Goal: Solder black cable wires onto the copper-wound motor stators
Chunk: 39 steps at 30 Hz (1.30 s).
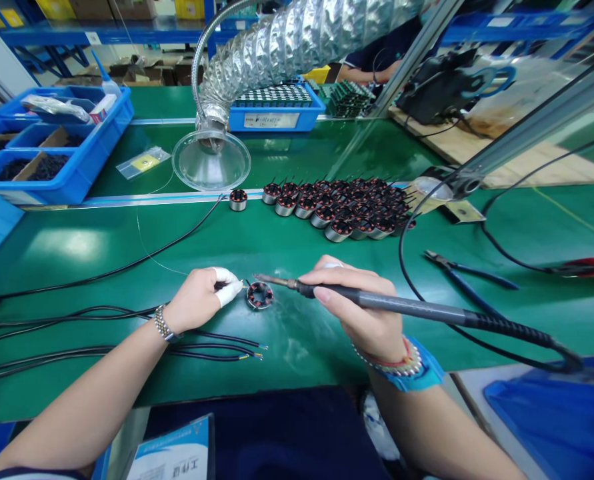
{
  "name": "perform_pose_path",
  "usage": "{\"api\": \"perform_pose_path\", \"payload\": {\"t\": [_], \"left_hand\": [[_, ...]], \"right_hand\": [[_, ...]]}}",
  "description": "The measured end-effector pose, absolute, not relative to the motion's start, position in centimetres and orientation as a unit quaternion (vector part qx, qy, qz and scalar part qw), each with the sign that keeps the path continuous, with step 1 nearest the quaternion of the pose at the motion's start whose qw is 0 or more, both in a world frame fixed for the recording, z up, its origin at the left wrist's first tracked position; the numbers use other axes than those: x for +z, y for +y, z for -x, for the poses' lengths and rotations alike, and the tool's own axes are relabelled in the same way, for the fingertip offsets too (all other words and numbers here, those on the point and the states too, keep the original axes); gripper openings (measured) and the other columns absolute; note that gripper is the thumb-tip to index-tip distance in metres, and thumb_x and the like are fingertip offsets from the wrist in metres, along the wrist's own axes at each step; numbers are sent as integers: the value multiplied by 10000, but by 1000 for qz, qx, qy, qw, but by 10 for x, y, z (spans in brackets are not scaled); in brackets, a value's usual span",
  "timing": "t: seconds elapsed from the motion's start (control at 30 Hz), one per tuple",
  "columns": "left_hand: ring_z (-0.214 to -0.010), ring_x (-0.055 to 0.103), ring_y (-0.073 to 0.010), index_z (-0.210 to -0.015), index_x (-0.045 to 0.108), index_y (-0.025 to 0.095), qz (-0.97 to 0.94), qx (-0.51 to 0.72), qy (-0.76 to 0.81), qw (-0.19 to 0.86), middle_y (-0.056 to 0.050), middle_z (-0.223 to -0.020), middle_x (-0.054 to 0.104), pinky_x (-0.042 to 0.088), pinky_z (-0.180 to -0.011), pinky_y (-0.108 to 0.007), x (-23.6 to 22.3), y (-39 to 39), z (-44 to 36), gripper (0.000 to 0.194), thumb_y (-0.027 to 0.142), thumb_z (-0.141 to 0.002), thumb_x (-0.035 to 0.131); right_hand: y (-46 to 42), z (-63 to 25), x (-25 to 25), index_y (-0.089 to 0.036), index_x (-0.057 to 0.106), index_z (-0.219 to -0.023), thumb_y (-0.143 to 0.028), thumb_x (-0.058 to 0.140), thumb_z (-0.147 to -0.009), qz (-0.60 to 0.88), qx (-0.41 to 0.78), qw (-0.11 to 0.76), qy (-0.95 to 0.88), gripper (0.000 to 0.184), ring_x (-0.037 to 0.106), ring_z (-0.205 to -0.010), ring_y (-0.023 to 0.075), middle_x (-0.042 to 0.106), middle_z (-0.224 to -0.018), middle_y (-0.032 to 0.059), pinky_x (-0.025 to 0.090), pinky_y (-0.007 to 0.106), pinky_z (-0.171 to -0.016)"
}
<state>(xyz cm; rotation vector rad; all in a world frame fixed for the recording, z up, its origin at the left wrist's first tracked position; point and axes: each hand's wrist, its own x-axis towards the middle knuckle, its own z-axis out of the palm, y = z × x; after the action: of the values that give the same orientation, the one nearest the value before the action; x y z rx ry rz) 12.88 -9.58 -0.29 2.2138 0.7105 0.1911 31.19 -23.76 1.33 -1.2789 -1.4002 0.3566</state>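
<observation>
"How are the hands set?"

"The right hand (369,328) curls firmly around a long black-and-grey soldering iron (417,307); the left hand (199,299) pinches a thin pale wire (245,287), white-covered fingertips (229,294) pressed together."

"And the round copper-and-black motor core (260,306)?"

"On the green desk (291,257), just beside those fingertips. I can't tell whether the iron's tip touches it."

"What's hidden?"

"Most of the wire, behind fingers. The slim black cables (101,349) run off the left edge; the silver foil duct (297,53) is cut off above."

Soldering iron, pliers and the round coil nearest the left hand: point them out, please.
Soldering iron (417,307), head view: on the handle.
Pliers (446,263), head view: near the pivot.
Round coil (260,306), head view: on the near rim.
</observation>
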Motion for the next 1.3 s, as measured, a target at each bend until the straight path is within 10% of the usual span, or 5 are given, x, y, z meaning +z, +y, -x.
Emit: {"api": "perform_pose_path", "payload": {"t": [0.9, 1.3], "left_hand": [[-548, 423, -94, -869, 631, 144, -781, 7, 288, 554, 13, -666, 567, 340, -521, -210, 5, -89, -122, 279, 387, -755, 555], [-446, 276, -50, -635, 481, 142, -704, 12, 327, 631, 50, -544, 387, 187, -420, -188, -7, -92, -124, 282, 396, -753, 517]], "right_hand": [[-203, -269, -19, -198, 500, -1036, -88, 489, -768, 571, 88, 472, -666, 289, 543, -713, 131, 575, -796, 22, 466, 248, -685], [-202, -262, -34, -194, 499, -1065, -93, 527, -768, 575, 81, 486, -653, 315, 565, -746, 135, 600, -827, 29, 474, 254, -723]]}}
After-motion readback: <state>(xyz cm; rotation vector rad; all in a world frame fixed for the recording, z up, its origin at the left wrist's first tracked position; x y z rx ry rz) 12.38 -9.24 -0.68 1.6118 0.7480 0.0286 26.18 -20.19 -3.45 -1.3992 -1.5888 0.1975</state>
